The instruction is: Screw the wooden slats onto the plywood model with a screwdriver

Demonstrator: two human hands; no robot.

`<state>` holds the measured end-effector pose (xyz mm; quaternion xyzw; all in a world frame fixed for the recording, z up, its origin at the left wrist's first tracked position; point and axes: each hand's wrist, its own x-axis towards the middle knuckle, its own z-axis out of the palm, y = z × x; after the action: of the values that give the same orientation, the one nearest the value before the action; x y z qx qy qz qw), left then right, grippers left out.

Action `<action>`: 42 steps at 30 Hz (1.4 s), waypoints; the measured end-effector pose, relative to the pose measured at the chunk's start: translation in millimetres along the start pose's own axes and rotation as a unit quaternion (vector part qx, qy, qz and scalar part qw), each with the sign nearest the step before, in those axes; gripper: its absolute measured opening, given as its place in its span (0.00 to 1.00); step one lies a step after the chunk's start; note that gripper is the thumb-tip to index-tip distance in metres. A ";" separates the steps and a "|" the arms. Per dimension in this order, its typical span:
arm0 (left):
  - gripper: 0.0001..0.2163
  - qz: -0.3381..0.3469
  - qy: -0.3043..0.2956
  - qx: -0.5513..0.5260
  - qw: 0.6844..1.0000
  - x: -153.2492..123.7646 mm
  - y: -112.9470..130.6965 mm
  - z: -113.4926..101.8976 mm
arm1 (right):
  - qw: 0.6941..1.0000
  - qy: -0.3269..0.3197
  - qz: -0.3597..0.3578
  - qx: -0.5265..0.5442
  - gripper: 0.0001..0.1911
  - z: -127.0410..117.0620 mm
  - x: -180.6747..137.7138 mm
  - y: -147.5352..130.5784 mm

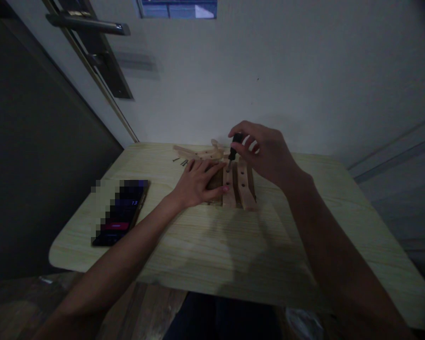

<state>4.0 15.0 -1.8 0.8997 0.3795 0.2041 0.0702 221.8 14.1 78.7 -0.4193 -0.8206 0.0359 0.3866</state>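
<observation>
Several wooden slats [239, 188] with drilled holes stand side by side on a pale wooden table [205, 241]. My left hand [197, 181] lies over their left side, fingers curled round the outer slat and holding it down. My right hand [265, 153] is above the slats, fingers pinched round the black handle of a small screwdriver [234, 146]. Its tip points down at a hole in the middle slat.
More loose wooden pieces [201, 152] and a few small dark screws [180, 162] lie at the table's far edge. A phone [122, 212] with a lit screen rests at the left. A door with a metal handle [92, 23] is behind, at the left.
</observation>
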 end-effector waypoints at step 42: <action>0.36 0.004 -0.004 0.001 1.000 -0.7 0.3 -0.5 | 0.997 0.037 0.028 -0.055 0.07 -5.4 -0.5 -4.1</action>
<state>3.5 14.3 -1.4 0.9018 0.3761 0.2009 0.0703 222.9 9.7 83.7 -0.4636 -0.7943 -0.0140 0.3924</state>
